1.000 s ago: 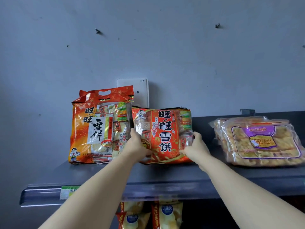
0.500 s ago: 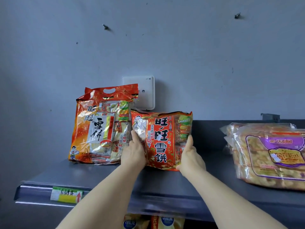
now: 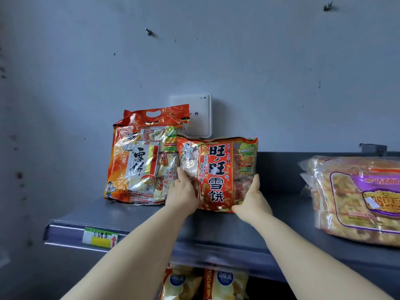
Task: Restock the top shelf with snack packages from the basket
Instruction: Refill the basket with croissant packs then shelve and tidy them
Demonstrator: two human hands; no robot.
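A red rice-cracker package (image 3: pixel 218 172) stands upright on the dark grey top shelf (image 3: pixel 216 232), leaning back toward the wall. My left hand (image 3: pixel 183 191) grips its lower left edge and my right hand (image 3: pixel 252 200) holds its lower right corner. Touching its left side stands a taller orange rice-cracker bag (image 3: pixel 140 161) with a carry handle. The basket is out of view.
A clear bag of yellow biscuits with a purple label (image 3: pixel 357 198) lies on the shelf to the right. A white router (image 3: pixel 194 115) is fixed to the wall behind the bags. A price tag (image 3: pixel 100 238) marks the shelf's front lip. Yellow snack bags (image 3: pixel 205 284) sit on the shelf below.
The red package has been tipped more upright and pushed back against the orange bag. Both hands slid lower on its sides. The view shifted closer and leftward.
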